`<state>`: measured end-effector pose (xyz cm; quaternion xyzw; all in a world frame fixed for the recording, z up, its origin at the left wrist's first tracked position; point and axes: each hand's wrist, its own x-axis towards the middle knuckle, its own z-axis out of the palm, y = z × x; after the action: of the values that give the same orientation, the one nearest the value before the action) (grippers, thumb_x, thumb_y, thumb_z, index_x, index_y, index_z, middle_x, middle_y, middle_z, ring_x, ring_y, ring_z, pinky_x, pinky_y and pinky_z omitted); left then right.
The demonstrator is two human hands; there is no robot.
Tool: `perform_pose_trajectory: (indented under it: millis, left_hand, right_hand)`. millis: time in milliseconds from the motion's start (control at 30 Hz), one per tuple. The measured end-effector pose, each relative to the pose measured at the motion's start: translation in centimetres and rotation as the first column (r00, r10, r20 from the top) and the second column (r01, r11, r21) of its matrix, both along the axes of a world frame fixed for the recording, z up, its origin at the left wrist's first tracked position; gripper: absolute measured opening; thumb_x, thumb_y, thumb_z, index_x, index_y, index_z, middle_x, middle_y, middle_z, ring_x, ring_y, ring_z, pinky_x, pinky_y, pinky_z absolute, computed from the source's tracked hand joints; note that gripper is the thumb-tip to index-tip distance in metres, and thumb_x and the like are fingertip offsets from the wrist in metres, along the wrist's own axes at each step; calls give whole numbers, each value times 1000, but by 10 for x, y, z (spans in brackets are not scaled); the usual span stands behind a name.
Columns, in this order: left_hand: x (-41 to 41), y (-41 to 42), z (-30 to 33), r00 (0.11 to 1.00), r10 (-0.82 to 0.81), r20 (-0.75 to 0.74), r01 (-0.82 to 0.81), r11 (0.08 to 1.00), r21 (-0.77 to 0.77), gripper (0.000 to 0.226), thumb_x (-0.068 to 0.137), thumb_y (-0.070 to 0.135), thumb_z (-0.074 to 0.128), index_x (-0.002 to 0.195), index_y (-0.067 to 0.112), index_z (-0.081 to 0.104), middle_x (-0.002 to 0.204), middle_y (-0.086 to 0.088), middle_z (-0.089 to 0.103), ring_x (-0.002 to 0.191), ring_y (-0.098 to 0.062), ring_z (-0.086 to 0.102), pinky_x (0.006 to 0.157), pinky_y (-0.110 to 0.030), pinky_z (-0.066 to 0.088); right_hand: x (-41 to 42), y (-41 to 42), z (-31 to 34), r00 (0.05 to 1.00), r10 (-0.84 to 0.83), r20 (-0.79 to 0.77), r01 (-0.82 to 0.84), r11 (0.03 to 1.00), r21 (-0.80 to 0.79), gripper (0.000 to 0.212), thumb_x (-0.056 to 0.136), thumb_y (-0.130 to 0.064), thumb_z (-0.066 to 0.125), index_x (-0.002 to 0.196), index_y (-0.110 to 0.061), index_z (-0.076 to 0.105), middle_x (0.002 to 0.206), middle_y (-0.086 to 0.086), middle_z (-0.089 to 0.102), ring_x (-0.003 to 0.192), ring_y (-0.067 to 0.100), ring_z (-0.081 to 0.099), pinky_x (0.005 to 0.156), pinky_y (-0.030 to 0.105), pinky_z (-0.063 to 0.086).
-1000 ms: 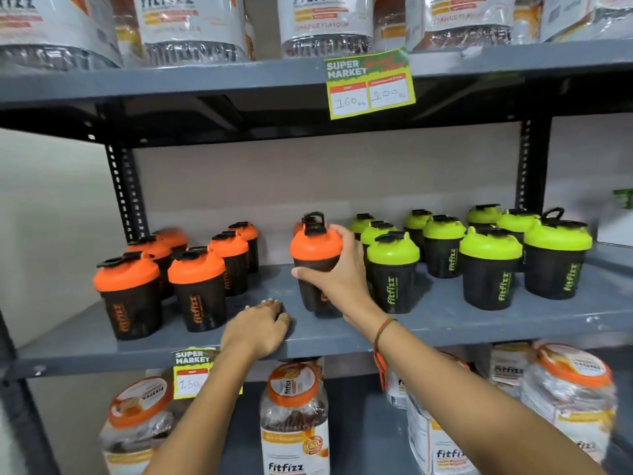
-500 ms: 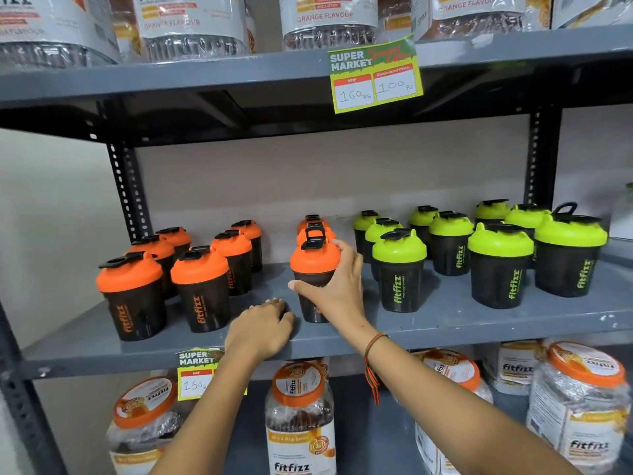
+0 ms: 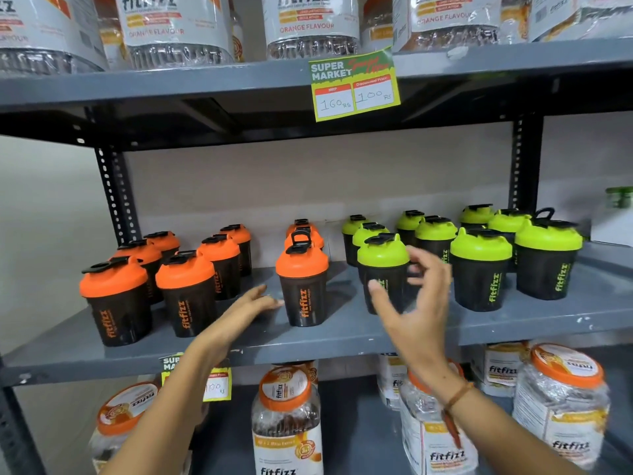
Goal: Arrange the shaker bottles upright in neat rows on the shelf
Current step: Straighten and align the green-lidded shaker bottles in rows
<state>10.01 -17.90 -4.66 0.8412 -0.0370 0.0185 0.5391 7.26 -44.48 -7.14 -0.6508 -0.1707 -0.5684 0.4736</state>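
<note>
Black shaker bottles stand upright on the grey middle shelf (image 3: 342,337). Several orange-lidded ones (image 3: 186,293) form rows at the left. An orange-lidded bottle (image 3: 303,286) stands alone in the middle front, with two more behind it. Several green-lidded bottles (image 3: 479,269) fill the right side. My right hand (image 3: 416,299) is open, fingers spread, just in front of the front-left green-lidded bottle (image 3: 383,269), without gripping it. My left hand (image 3: 251,303) rests flat on the shelf beside the middle orange bottle, holding nothing.
Large Fitfizz jars (image 3: 287,426) crowd the lower shelf, and more jars (image 3: 311,25) stand on the top shelf. Price tags (image 3: 354,85) hang from the shelf edges. A black perforated upright (image 3: 113,197) stands at the left, a second one at the right back.
My right hand let go of the middle orange-lidded bottle and moved right toward the front green-lidded bottle. My left hand opened flat on the shelf.
</note>
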Motion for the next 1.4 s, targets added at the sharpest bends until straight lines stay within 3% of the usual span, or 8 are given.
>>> perform_pose_trajectory:
  millis: [167, 333, 500, 700, 900, 1100, 1233, 1400]
  left_hand:
    - [4, -24, 4, 990, -137, 27, 138, 986, -89, 113, 58, 45, 86, 148, 30, 20, 145, -2, 42, 127, -19, 44, 105, -35, 33]
    - [20, -36, 0, 990, -115, 81, 123, 987, -104, 88, 59, 36, 88, 134, 29, 41, 127, 4, 57, 114, -13, 54, 97, -33, 41]
    - [26, -38, -6, 989, -102, 107, 112, 990, -85, 63, 53, 43, 88, 108, 35, 58, 106, 11, 69, 102, -10, 63, 83, -28, 48]
    - [26, -40, -10, 978, -40, 203, 48, 998, -32, 65, 48, 56, 87, 103, 42, 56, 106, 18, 65, 99, -2, 60, 76, -21, 46]
    - [27, -42, -11, 965, -21, 262, 9, 999, 49, 63, 49, 64, 83, 101, 48, 52, 102, 26, 60, 99, 2, 56, 79, -23, 45]
    - [25, -45, -11, 951, -18, 307, -16, 994, 107, 68, 51, 70, 78, 109, 49, 49, 98, 31, 56, 96, 6, 54, 79, -23, 43]
    - [23, -46, -10, 948, -21, 319, -16, 993, 115, 57, 52, 70, 78, 98, 54, 49, 94, 35, 54, 91, 11, 52, 71, -15, 39]
    - [25, -46, -11, 946, -24, 324, -10, 995, 103, 59, 55, 66, 78, 103, 50, 48, 97, 34, 52, 92, 10, 51, 77, -21, 41]
  right_hand:
    - [35, -42, 12, 878, -44, -476, -27, 989, -142, 118, 59, -74, 75, 151, -24, 23, 149, 5, 36, 134, 22, 42, 109, 48, 43]
    - [68, -60, 14, 632, 163, -758, -310, 949, -55, 111, 40, -75, 85, 128, -32, 34, 125, -9, 58, 119, 13, 57, 88, 29, 48]
    - [85, -70, 12, 561, 283, -778, -445, 895, 5, 105, 45, -52, 94, 131, -35, 35, 124, -12, 62, 114, 8, 61, 95, 31, 52]
    - [93, -86, 9, 426, 462, -778, -610, 781, 131, 86, 61, -20, 89, 132, -39, 43, 110, -20, 74, 103, 1, 70, 76, 16, 55]
    - [94, -85, 9, 398, 462, -792, -612, 777, 146, 88, 50, -35, 93, 126, -37, 49, 109, -19, 75, 102, -2, 69, 76, 15, 55]
    - [93, -87, 8, 440, 479, -760, -609, 781, 140, 112, 53, -27, 95, 141, -47, 28, 128, -16, 63, 108, -5, 66, 79, 13, 54]
    - [95, -89, 6, 432, 479, -764, -611, 779, 143, 103, 68, -10, 89, 148, -37, 31, 120, -17, 69, 106, -1, 68, 80, 16, 55]
    - [94, -89, 7, 413, 480, -774, -607, 779, 159, 107, 54, -26, 90, 145, -32, 36, 111, -20, 74, 104, 0, 69, 77, 15, 55]
